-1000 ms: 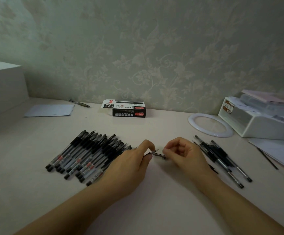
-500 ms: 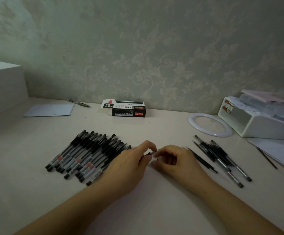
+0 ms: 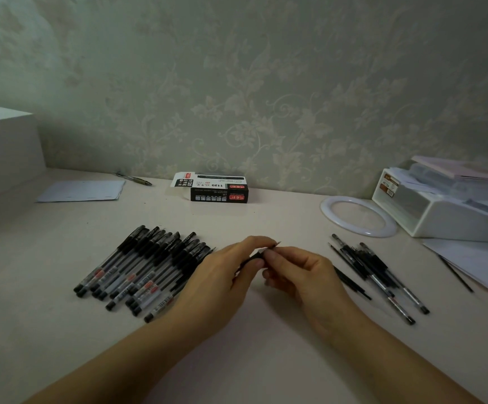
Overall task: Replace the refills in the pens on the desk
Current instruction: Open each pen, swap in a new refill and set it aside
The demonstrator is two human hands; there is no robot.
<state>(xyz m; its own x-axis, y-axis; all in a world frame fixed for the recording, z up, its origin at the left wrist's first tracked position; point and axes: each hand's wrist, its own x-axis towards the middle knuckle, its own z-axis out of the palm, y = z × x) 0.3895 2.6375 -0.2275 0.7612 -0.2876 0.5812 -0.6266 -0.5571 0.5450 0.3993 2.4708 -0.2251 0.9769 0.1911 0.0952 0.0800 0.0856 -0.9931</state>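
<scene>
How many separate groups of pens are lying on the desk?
2 groups, plus strays. A large row lies left of the left hand; a smaller pile lies right of the right hand. One pen lies by the wall; another is held. Some may be hidden.

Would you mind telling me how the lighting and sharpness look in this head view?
Head view: dim, flat light with a greenish cast; soft shadow under the white box at the left; wide-angle bending at the edges; the row of black capped pens is fairly sharp, while the white storage tray at the right looks smeared.
</scene>
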